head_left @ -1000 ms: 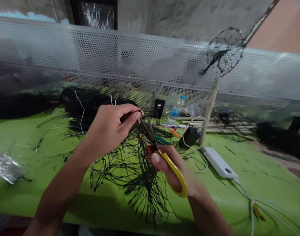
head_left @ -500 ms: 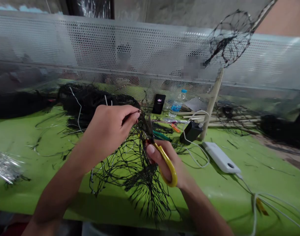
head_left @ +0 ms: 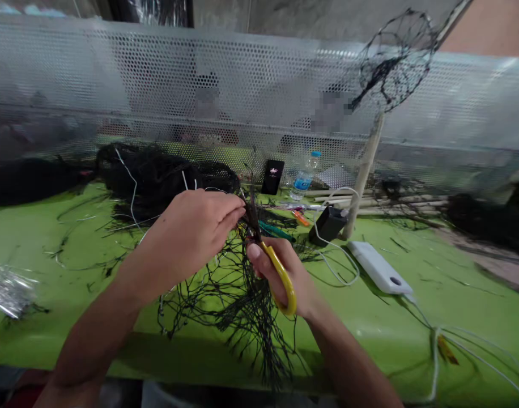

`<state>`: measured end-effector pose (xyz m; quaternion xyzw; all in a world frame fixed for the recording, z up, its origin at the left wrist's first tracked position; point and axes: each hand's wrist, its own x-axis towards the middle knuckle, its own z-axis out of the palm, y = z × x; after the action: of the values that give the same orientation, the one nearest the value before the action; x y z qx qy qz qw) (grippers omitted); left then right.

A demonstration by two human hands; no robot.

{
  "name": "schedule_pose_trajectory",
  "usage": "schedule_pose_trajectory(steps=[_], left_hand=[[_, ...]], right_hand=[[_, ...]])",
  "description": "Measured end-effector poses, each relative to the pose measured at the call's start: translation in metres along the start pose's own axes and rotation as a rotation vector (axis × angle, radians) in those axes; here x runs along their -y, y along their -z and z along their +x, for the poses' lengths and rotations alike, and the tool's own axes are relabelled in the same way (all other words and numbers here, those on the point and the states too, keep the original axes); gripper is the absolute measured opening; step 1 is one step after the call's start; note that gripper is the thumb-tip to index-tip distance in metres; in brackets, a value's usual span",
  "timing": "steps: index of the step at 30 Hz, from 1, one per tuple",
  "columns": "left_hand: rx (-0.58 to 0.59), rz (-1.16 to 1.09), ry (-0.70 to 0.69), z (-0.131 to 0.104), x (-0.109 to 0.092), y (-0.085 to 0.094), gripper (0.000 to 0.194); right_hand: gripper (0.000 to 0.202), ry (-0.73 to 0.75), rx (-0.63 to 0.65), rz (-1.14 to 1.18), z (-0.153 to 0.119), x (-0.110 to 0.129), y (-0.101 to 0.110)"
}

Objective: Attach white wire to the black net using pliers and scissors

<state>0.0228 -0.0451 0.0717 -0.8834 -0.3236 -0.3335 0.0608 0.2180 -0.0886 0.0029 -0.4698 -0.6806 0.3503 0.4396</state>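
Note:
My right hand [head_left: 280, 269] grips a pair of scissors [head_left: 280, 277] by their yellow handles, with the dark blades pointing up and away from me. My left hand [head_left: 200, 226] is closed, fingertips pinched beside the blades at the upper end of a black knotted net [head_left: 225, 294]. Exactly which strand those fingers pinch is hidden. Below both hands the net spreads over the green table [head_left: 361, 340], and its gathered lower part hangs at the front edge.
A pile of black netting [head_left: 149, 175] lies behind my left hand. Beyond are a phone [head_left: 272, 176], a water bottle [head_left: 302, 178] and a perforated metal panel [head_left: 157, 73]. On the right stand a wooden post [head_left: 364, 175], a black adapter [head_left: 328, 225] and a white power bank [head_left: 381, 266] with cables.
My left hand has turned slightly and its fingertips now sit lower, against the scissor blades. The scissors and my right hand have shifted a little left. The view has moved slightly.

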Motion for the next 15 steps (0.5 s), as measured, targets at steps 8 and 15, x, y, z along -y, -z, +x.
schedule_pose_trajectory(steps=[8,15], left_hand=[[0.010,0.042,-0.017,0.000,-0.001,0.001,0.025],[0.022,0.030,-0.009,0.003,0.001,-0.002,0.025]], right_hand=[[0.059,0.045,0.056,0.070,0.005,-0.005,-0.001],[0.066,0.064,-0.044,0.051,0.006,-0.011,-0.007]])
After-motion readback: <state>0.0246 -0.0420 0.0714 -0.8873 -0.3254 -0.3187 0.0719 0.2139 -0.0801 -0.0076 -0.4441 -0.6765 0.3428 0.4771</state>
